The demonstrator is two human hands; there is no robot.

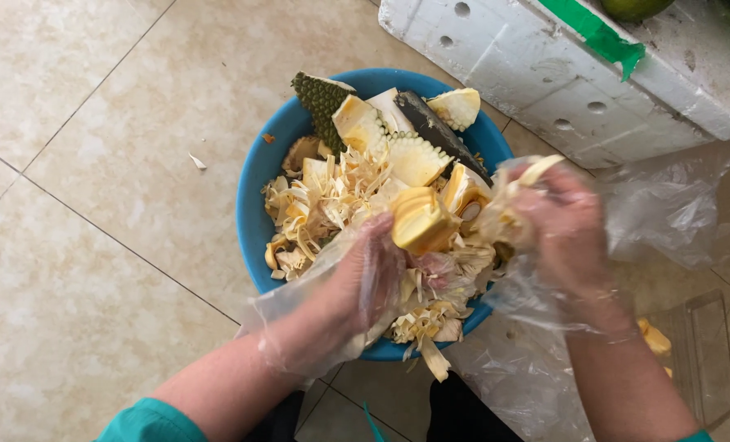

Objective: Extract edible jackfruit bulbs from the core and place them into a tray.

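Note:
My left hand (363, 277), in a loose clear plastic glove, holds a yellow jackfruit pod (420, 219) above a blue bowl (254, 188). My right hand (563, 225), also gloved, grips a clump of pale fibrous jackfruit strands (508, 209) just right of the pod. The bowl is heaped with jackfruit scraps (340, 196): pale strands, cut chunks and a spiky green rind piece (320, 102). Both hands hover over the bowl's near right side.
A white foam box (561, 74) with green tape stands at the back right. A clear plastic bag (676, 209) lies right of the bowl. A clear plastic container (696, 352) with yellow pods sits near my right forearm. Beige tiled floor (95, 164) lies to the left.

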